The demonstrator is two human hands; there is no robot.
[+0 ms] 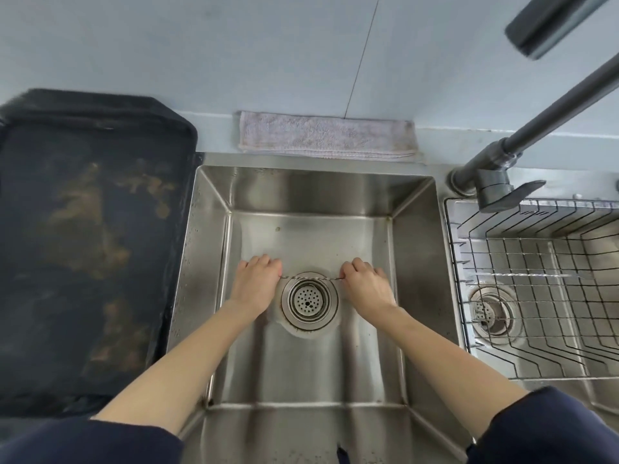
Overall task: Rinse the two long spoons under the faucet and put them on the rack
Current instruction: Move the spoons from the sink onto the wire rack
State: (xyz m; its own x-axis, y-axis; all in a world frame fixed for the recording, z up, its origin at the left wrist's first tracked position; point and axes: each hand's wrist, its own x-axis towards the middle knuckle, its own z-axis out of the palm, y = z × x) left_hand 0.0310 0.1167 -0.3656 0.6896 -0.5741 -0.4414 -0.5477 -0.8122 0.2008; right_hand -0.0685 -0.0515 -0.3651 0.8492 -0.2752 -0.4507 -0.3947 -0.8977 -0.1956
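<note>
Stainless steel sink (415,249) carries no legible brand or writing that I can make out, with a grey towel (326,135) at its far edge, a dark stained tray (90,229) left and a wire rack (536,279) right under the grey faucet (495,182). I see one twisted-handle long spoon (311,278) held horizontally left-to-right just above the drain (310,300), left hand (256,284) and right hand (365,284) each curled, pinching an end; a second spoon (526,275) lies across the rack, likewise left-to-right.

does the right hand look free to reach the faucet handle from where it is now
Probably not yet: the right hand and left hand each grip an end of the long spoon over the drain. Nothing blocks the path to the faucet handle.
</note>
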